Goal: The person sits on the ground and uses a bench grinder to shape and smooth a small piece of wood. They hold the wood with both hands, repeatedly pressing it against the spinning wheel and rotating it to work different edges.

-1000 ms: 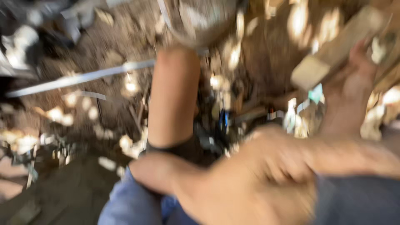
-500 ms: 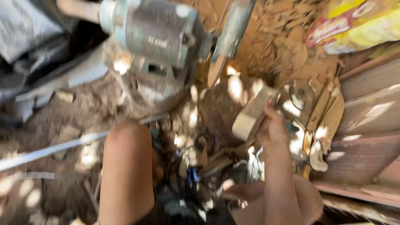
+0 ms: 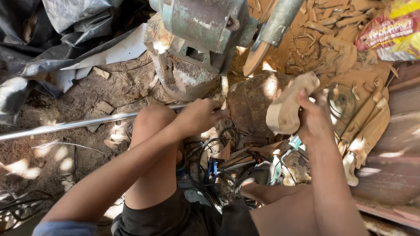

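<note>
Wood block (image 3: pixel 286 107) in right hand (image 3: pixel 313 120)

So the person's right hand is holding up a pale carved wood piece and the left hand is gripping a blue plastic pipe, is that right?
Not quite. The head view shows the left hand on a long shiny metal rod, not a blue plastic pipe. The right hand is indeed holding up the pale carved wood piece.

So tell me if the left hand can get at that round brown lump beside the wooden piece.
Probably yes. The left hand grips the metal rod just beside the brown lump, with nothing between them; it would only have to let go of the rod.
</note>
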